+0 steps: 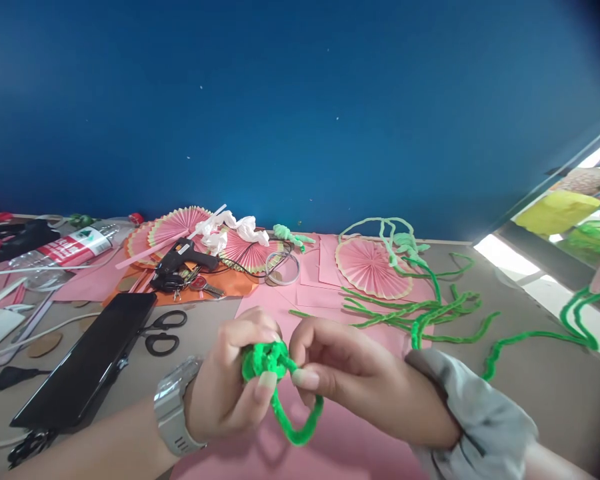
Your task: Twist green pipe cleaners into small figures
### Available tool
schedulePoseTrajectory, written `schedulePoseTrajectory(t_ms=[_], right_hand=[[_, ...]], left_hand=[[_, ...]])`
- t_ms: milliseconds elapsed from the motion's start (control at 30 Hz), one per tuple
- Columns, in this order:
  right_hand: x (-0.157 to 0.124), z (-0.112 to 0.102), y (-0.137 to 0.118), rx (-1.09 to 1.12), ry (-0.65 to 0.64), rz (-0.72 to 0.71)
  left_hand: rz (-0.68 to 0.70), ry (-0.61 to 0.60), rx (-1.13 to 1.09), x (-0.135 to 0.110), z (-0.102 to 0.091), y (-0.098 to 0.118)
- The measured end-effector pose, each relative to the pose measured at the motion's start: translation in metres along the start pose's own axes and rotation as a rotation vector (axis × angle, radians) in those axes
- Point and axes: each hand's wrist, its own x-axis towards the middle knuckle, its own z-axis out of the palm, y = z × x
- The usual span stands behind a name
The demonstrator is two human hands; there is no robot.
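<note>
My left hand [227, 387], with a silver watch on the wrist, is closed round a coiled knot of bright green pipe cleaner [265, 360]. My right hand [353, 380], in a grey sleeve, pinches the same pipe cleaner right beside the coil. A loop of it hangs down between the two hands, above a pink paper sheet [340, 440]. Both hands are low in the view, near the table's front edge.
Loose green pipe cleaners [420, 310] lie at the right, past a pink paper fan [370, 267]. More fans [180, 227], a black glue gun [183, 257], black scissors [163, 331], a tape ring [283, 268], a plastic bottle [75, 247] and a black flat case [90, 357] lie at the left.
</note>
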Motion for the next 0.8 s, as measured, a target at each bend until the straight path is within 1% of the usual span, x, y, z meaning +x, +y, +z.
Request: schedulePoseTrajectory(t_ms=[67, 133, 233, 333, 433, 567, 700, 800], right_hand=[[0.002, -0.003, 0.000, 0.197, -0.087, 0.084], [0.002, -0.007, 0.001, 0.275, -0.125, 0.120], [0.003, -0.010, 0.003, 0.314, -0.132, 0.149], [0.003, -0.010, 0.003, 0.266, -0.096, 0.155], [0.003, -0.008, 0.001, 0.159, -0.059, 0.153], [0.002, -0.004, -0.008, -0.169, 0.000, 0.150], [-0.001, -0.003, -0.015, -0.448, -0.001, 0.126], [-0.002, -0.005, -0.019, -0.642, -0.011, 0.116]], left_hand=[[0.034, -0.017, 0.029, 0.000, -0.001, -0.003], [0.045, -0.041, 0.066, -0.001, -0.001, -0.005], [0.047, -0.026, 0.065, -0.002, 0.000, -0.005], [0.035, 0.001, 0.005, -0.003, 0.000, -0.005], [0.018, 0.021, -0.038, -0.005, 0.002, -0.006], [-0.020, 0.040, -0.030, -0.007, 0.004, -0.007], [-0.004, -0.033, 0.001, -0.004, 0.001, -0.006], [0.002, -0.113, 0.103, 0.002, -0.003, -0.006]])
